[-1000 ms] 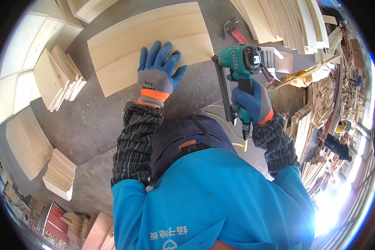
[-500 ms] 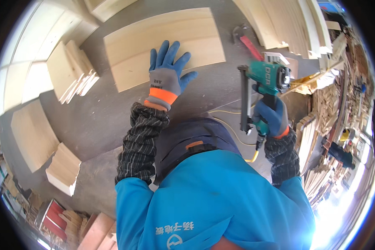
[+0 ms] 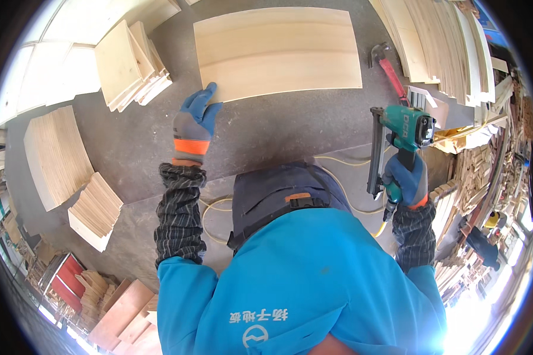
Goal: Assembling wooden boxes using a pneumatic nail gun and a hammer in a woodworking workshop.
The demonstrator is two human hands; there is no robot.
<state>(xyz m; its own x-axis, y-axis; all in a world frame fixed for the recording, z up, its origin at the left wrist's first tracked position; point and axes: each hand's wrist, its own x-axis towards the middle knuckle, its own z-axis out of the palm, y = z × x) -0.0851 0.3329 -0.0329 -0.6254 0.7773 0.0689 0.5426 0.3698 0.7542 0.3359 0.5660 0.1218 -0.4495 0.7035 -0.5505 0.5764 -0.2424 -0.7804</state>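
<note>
A flat, pale wooden board lies on the dark worktop ahead of me. At its near left corner is my left hand, in a blue and grey glove with an orange cuff band. Its fingers are closed on that corner, with the thumb by the near edge. My right hand, gloved alike, is wrapped round the handle of a teal and black nail gun. The gun is raised to the right of the board, its long magazine facing left. A yellow air hose runs from its handle end.
A red-handled hammer lies right of the board, near tall stacked boards. Leaning boards and two stacks, one larger and one smaller, are on the left. Scrap wood is heaped at far right.
My left hand has gone from lying spread over the board to its near left corner, fingers closing there. The nail gun stays in my right hand. The whole view has shifted.
</note>
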